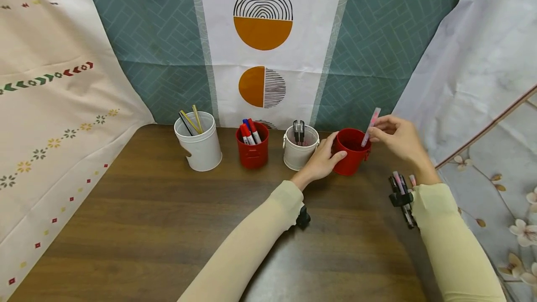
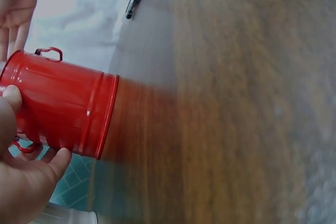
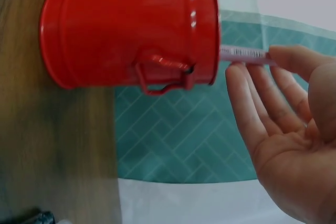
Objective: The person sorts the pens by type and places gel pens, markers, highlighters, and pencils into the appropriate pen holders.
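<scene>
My right hand (image 1: 398, 139) pinches a slim pink-and-clear pen (image 1: 371, 127) between thumb and fingers. The pen's lower end is inside the right-hand red bucket (image 1: 349, 164), hidden by its wall in the right wrist view. The barcode on the pen (image 3: 244, 53) shows just past the rim there. Around the left side of this red bucket, my left hand (image 1: 320, 161) has its thumb in front and its fingers behind, gripping it upright on the table. A small looped handle (image 3: 163, 77) sticks out from the bucket's side.
Left of it stand a small white bucket (image 1: 295, 156) with black pens, another red bucket (image 1: 253, 156) with red and blue markers, and a taller white bucket (image 1: 205, 153) with yellow and black pens. Several pens (image 1: 406, 209) lie near my right wrist. Fabric hangs behind.
</scene>
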Tool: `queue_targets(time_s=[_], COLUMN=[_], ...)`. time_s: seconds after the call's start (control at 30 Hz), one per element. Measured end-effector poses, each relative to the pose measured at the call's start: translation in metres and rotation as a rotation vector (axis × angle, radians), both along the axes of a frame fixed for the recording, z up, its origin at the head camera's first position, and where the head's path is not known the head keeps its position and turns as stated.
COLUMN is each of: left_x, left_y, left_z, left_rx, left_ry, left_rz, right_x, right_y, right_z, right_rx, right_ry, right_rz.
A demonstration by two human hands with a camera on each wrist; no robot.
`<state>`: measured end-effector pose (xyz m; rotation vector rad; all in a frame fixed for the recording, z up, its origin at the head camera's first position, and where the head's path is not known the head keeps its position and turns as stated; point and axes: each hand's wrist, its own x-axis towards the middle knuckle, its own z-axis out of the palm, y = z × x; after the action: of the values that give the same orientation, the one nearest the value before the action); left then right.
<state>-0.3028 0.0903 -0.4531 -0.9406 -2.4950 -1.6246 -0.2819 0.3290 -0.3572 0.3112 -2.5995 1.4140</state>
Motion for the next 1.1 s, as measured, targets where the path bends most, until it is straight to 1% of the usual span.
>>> queue_targets(time_s=[0.13, 0.27, 0.37, 0.43, 0.53, 0.63, 0.77, 0.83, 0.93, 1.03, 1.1], left_x=[0.001, -0.001, -0.002, -0.002, -0.002, -0.002, -0.002, -0.002, -0.002, -0.001, -0.001], left_y=[0.0, 0.0, 0.0, 0.0, 0.0, 0.0, 0.0, 0.0, 0.001, 0.0, 0.0], left_z=[-0.001, -0.003, -0.003, -0.003, -0.003, -0.002, -0.001, 0.0, 0.0, 0.0, -0.001], left_rx=[-0.006, 0.021, 0.042, 0.039, 0.02, 0.01, 0.031, 0.041, 0.048, 0.043, 0.038], left_ry=[-0.025, -0.013, 0.004, 0.004, -0.003, -0.006, 0.0, 0.006, 0.007, 0.0, -0.006], left_rz=[0.003, -0.019, -0.033, -0.033, -0.023, -0.016, -0.022, -0.028, -0.033, -0.03, -0.026], right_x=[-0.006, -0.01, -0.012, -0.013, -0.01, -0.001, 0.017, 0.027, 0.043, 0.056, 0.062], right_y=[0.005, 0.008, 0.01, 0.012, 0.012, 0.012, 0.02, 0.026, 0.037, 0.046, 0.051], right_z=[-0.004, -0.008, -0.009, -0.01, -0.009, -0.005, 0.003, 0.005, 0.005, -0.001, -0.006], right_rx=[-0.028, -0.011, 0.015, 0.035, 0.049, 0.114, 0.295, 0.384, 0.499, 0.595, 0.648], right_ry=[-0.061, -0.101, -0.109, -0.098, -0.074, -0.021, 0.064, 0.087, 0.088, 0.057, 0.019], right_rz=[0.04, 0.051, 0.055, 0.063, 0.065, 0.049, 0.01, 0.011, 0.034, 0.044, 0.042])
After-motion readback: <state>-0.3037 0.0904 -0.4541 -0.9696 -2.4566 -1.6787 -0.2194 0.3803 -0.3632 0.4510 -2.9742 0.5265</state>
